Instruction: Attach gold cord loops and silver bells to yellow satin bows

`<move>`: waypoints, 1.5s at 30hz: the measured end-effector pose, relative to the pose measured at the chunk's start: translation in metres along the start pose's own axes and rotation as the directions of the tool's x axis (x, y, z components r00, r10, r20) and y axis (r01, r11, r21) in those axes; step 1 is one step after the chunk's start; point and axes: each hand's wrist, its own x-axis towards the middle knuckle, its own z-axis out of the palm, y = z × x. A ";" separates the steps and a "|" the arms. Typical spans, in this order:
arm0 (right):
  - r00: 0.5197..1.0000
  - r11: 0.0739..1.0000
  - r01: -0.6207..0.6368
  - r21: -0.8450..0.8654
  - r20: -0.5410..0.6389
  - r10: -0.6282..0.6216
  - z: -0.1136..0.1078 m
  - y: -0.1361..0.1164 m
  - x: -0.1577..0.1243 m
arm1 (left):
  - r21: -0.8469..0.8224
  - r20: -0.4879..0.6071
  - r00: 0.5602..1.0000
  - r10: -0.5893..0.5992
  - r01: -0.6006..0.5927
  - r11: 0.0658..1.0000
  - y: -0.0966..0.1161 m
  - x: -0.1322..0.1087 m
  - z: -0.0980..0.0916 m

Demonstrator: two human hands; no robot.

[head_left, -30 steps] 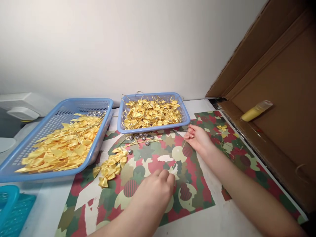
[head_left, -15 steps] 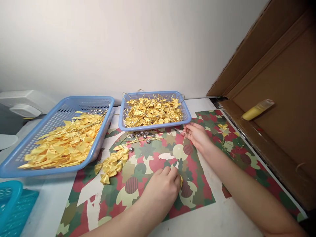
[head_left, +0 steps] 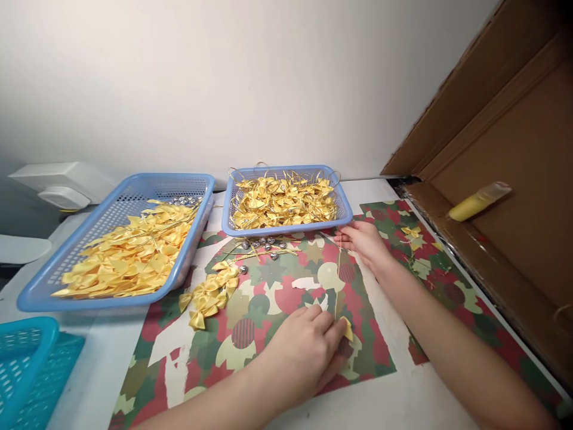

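Ribbon bow [head_left: 348,329] looks light, soft, best pinched centrally; left hand [head_left: 308,346] grips it, right hand [head_left: 366,243] pinches gold cord [head_left: 339,260].

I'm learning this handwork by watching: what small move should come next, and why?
Perhaps the right hand should gently draw the thin gold cord taut: it runs between both hands, with a partly hidden yellow satin piece at the left hand.

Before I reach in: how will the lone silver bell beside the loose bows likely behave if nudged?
The bell looks round, so it will probably roll. Its shiny surface suggests it may be slippery to pinch. The bows close on one side might check a roll that way.
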 end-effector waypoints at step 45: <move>0.392 0.062 0.883 -0.465 0.660 -0.640 0.021 -0.003 -0.080 | -0.972 0.058 0.669 -0.741 0.208 0.112 -0.060 -0.001 -0.077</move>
